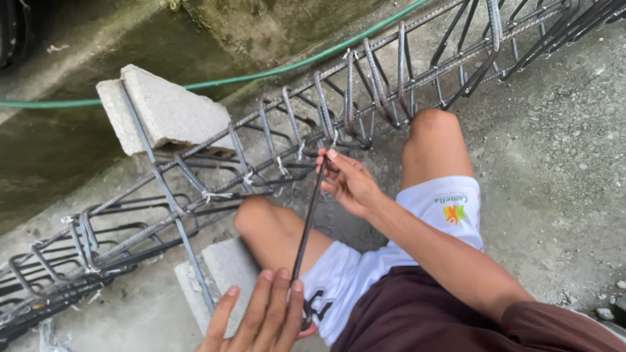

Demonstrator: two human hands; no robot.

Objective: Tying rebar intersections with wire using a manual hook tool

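Rough concrete ground lies under me, with a rebar cage (274,156) propped on a concrete block (166,111) and a green hose (261,72) running behind. My right hand (349,182) pinches the top end of a thin dark steel rod (306,218) beside the cage. My left hand (264,319) lies flat, fingers together, against the rod's lower end above my knee.

Rough grey concrete floor (561,163). On it: long rebar cage (280,156) running diagonally, propped on a concrete block (169,111); second block (228,264) beneath it; green hose (261,72) behind; pebbles (610,306) at right.
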